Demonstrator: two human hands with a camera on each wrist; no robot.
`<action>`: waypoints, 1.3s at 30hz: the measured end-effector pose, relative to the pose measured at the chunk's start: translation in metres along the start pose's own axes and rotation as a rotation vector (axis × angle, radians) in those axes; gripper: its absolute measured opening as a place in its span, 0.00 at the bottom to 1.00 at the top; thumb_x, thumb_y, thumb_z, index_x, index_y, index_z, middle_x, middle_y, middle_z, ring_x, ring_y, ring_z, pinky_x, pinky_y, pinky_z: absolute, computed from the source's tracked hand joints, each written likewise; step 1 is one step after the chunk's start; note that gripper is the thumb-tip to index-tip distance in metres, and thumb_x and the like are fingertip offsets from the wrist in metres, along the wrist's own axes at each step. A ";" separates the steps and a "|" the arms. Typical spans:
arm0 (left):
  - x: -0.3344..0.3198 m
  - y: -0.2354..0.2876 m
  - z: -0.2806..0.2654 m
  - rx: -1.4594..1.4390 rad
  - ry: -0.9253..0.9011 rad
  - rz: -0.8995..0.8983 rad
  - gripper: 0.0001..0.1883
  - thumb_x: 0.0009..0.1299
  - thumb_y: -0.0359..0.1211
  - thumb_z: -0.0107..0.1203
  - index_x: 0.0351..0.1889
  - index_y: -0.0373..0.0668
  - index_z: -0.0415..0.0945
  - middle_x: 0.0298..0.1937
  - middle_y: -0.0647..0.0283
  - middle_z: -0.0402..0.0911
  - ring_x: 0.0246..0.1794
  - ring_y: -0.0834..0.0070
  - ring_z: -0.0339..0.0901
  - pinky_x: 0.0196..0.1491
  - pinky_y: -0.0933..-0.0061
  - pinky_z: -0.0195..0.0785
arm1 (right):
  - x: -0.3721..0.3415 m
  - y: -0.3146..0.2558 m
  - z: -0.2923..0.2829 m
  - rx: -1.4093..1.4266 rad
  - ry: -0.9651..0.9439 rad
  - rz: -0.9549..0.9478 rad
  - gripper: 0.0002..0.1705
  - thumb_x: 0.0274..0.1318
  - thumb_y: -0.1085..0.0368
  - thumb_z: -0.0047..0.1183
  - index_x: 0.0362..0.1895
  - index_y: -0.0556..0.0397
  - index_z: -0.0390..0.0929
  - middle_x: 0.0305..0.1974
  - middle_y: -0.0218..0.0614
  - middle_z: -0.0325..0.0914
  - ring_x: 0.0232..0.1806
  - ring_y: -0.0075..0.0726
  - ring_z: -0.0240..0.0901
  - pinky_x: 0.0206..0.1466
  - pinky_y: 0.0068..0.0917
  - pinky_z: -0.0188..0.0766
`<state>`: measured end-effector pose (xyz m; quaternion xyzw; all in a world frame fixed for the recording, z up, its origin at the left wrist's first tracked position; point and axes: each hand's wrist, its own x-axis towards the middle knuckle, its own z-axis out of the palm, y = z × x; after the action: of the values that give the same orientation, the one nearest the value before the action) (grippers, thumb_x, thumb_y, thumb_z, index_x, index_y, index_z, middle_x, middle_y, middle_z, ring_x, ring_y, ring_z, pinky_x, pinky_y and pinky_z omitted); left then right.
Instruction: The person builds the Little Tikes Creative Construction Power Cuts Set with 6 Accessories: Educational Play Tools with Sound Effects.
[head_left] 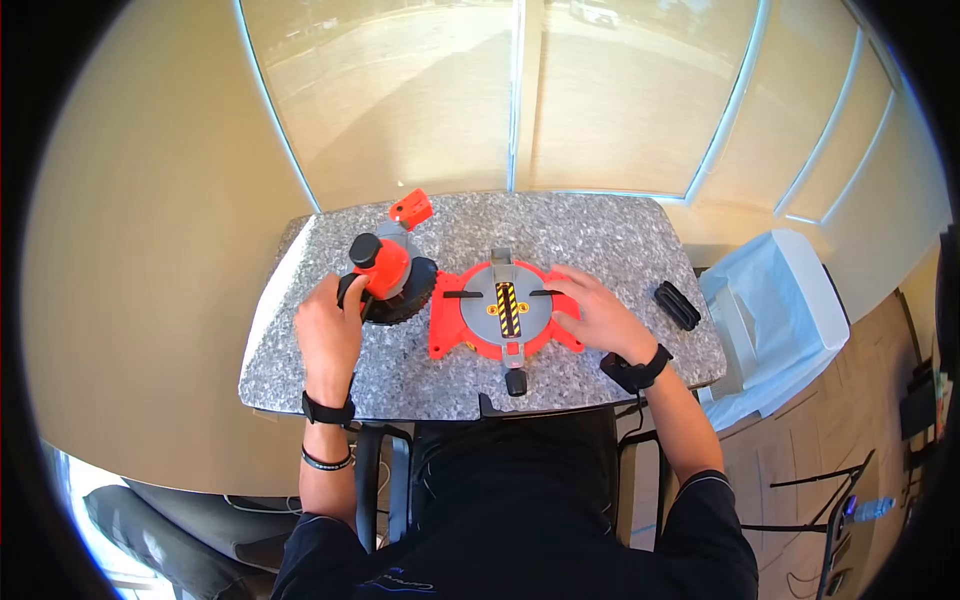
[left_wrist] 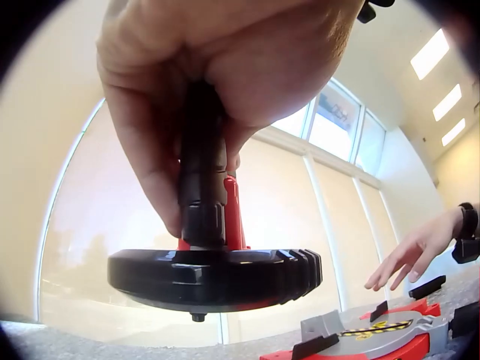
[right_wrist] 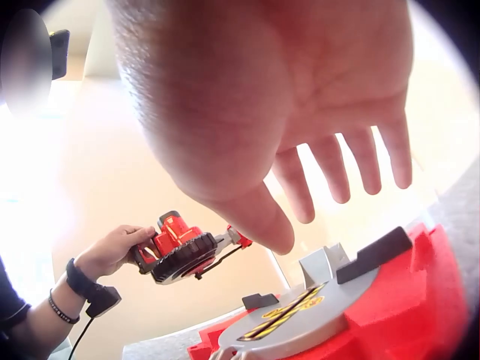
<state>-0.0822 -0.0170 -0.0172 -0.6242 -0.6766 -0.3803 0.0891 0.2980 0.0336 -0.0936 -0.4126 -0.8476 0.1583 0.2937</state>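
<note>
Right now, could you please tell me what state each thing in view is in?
Saw head: held up off the table, separate from the base.
Base: flat on the table.
Left grip: curled round the handle.
Right grip: open, fingers extended, above the base.
Black item: lying on the table.
Window shades: down.
Bottle: too small to tell whether full.

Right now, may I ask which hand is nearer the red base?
Right: the right hand is above the right side of the red base; the left hand is to the base's left, gripping the saw head.
</note>
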 end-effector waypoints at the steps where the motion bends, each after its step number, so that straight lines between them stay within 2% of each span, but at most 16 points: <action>1: 0.001 0.005 -0.001 -0.023 0.006 0.019 0.19 0.76 0.41 0.63 0.30 0.34 0.75 0.28 0.42 0.80 0.30 0.39 0.79 0.33 0.48 0.68 | 0.002 -0.003 -0.001 -0.002 0.001 -0.003 0.26 0.61 0.64 0.64 0.64 0.49 0.78 0.72 0.51 0.69 0.74 0.59 0.65 0.77 0.46 0.66; 10: 0.001 0.036 0.003 -0.248 -0.075 0.099 0.17 0.74 0.39 0.66 0.31 0.35 0.77 0.26 0.46 0.79 0.27 0.43 0.78 0.30 0.53 0.68 | 0.025 -0.033 -0.015 0.041 0.061 -0.052 0.31 0.63 0.66 0.61 0.71 0.46 0.72 0.75 0.47 0.66 0.74 0.59 0.65 0.76 0.47 0.66; 16: -0.002 0.057 0.006 -0.253 -0.081 0.258 0.15 0.71 0.39 0.68 0.34 0.38 0.77 0.30 0.51 0.81 0.29 0.46 0.80 0.31 0.54 0.71 | 0.049 -0.050 -0.023 -0.058 0.252 -0.144 0.34 0.60 0.69 0.61 0.72 0.49 0.71 0.74 0.48 0.66 0.72 0.60 0.66 0.74 0.48 0.68; 19: -0.005 0.066 0.010 -0.254 -0.066 0.348 0.16 0.70 0.40 0.69 0.34 0.39 0.75 0.31 0.54 0.79 0.30 0.50 0.80 0.30 0.56 0.71 | 0.063 -0.053 -0.025 -0.221 0.346 -0.192 0.33 0.58 0.70 0.62 0.69 0.50 0.74 0.71 0.47 0.68 0.69 0.58 0.68 0.71 0.48 0.70; 21: -0.006 0.075 0.005 -0.206 -0.108 0.352 0.13 0.69 0.38 0.69 0.37 0.39 0.81 0.35 0.54 0.83 0.32 0.50 0.82 0.33 0.58 0.73 | 0.070 -0.054 -0.026 -0.379 0.390 -0.229 0.29 0.56 0.69 0.63 0.64 0.50 0.78 0.63 0.42 0.75 0.63 0.52 0.71 0.65 0.46 0.73; 22: -0.005 0.078 0.004 -0.182 -0.104 0.366 0.13 0.69 0.39 0.69 0.36 0.40 0.79 0.34 0.56 0.82 0.32 0.51 0.81 0.32 0.58 0.73 | 0.073 -0.054 -0.026 -0.379 0.391 -0.231 0.29 0.56 0.69 0.63 0.64 0.50 0.78 0.63 0.42 0.75 0.63 0.52 0.71 0.65 0.46 0.73; 24: -0.004 0.083 0.002 -0.165 -0.105 0.394 0.14 0.68 0.40 0.69 0.35 0.40 0.78 0.33 0.56 0.81 0.32 0.51 0.81 0.32 0.58 0.72 | 0.077 -0.055 -0.026 -0.488 0.376 -0.207 0.24 0.55 0.67 0.65 0.58 0.50 0.81 0.54 0.37 0.78 0.60 0.48 0.72 0.60 0.42 0.74; 27: -0.001 0.089 0.002 -0.148 -0.102 0.446 0.16 0.68 0.41 0.69 0.34 0.40 0.75 0.31 0.56 0.79 0.32 0.51 0.80 0.31 0.58 0.71 | 0.084 -0.051 -0.022 -0.515 0.390 -0.232 0.21 0.55 0.65 0.66 0.55 0.49 0.82 0.50 0.34 0.79 0.57 0.45 0.73 0.57 0.41 0.73; 30: 0.000 0.092 0.003 -0.156 -0.099 0.478 0.17 0.68 0.42 0.69 0.34 0.40 0.74 0.31 0.56 0.78 0.31 0.51 0.80 0.30 0.58 0.71 | 0.088 -0.049 -0.021 -0.507 0.337 -0.168 0.20 0.55 0.65 0.66 0.54 0.49 0.82 0.49 0.34 0.79 0.56 0.44 0.74 0.58 0.41 0.74; 34: 0.002 0.096 -0.001 -0.173 -0.089 0.498 0.17 0.67 0.41 0.69 0.33 0.40 0.74 0.31 0.56 0.77 0.31 0.52 0.79 0.29 0.58 0.71 | 0.089 -0.050 -0.021 -0.505 0.343 -0.182 0.21 0.54 0.64 0.66 0.54 0.50 0.82 0.49 0.33 0.80 0.54 0.43 0.76 0.57 0.41 0.76; 39: 0.003 0.099 -0.001 -0.192 -0.063 0.534 0.16 0.66 0.40 0.70 0.32 0.40 0.75 0.31 0.57 0.77 0.30 0.53 0.79 0.29 0.59 0.71 | 0.094 -0.043 -0.013 -0.411 0.354 -0.155 0.20 0.54 0.65 0.66 0.53 0.52 0.81 0.47 0.38 0.84 0.53 0.48 0.78 0.54 0.44 0.79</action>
<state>0.0075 -0.0223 0.0250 -0.7974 -0.4515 -0.3862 0.1055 0.2345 0.0822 -0.0272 -0.4188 -0.8264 -0.1144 0.3587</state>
